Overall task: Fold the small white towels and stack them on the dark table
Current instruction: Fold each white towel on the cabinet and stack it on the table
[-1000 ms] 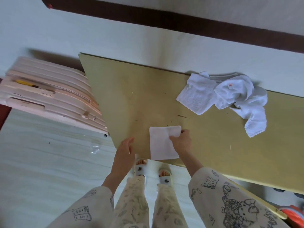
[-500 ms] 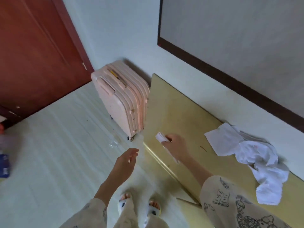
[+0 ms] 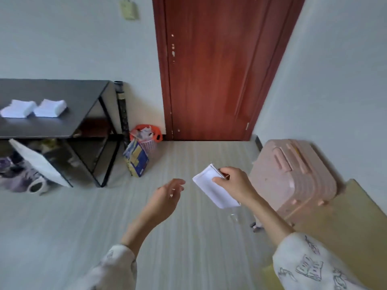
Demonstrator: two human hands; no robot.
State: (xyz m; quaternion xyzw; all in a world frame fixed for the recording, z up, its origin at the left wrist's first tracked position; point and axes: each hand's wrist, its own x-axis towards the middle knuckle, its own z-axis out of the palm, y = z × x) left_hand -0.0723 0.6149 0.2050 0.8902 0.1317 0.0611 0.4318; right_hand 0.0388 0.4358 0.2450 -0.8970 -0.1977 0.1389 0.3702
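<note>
Far left: dark table [image 3: 88, 91] now in view; a second ago the view looked straight down at the yellow board. Two folded-towel stacks [image 3: 33, 108] sit side by side on its top, touching or nearly so. How many towels are in each is too blurred to tell.

Under the table: shoes [image 3: 18, 174] and a leaning white panel [image 3: 37, 162]. Beside the table leg, an orange-rimmed basket [image 3: 146, 135] and a blue-and-yellow packet [image 3: 137, 159] on the floor.

Centre: left hand [image 3: 165, 200] empty, fingers loosely spread and half curled, held out over the floor.

Just right of it: right hand [image 3: 232, 182] pinches the folded white towel [image 3: 213, 190] by its upper edge, thumb on the near face; the towel hangs tilted in the air, clear of any surface. One second ago it lay flat on the board under this hand.

Right: pink suitcase [image 3: 293, 176] against the wall, a corner of the yellow board [image 3: 343, 218] behind it. The unfolded heap seen earlier is out of frame.

Reading: fold finished, carry underway. Next likely step is setting this towel squarely onto one stack. More towels remain unfolded.
</note>
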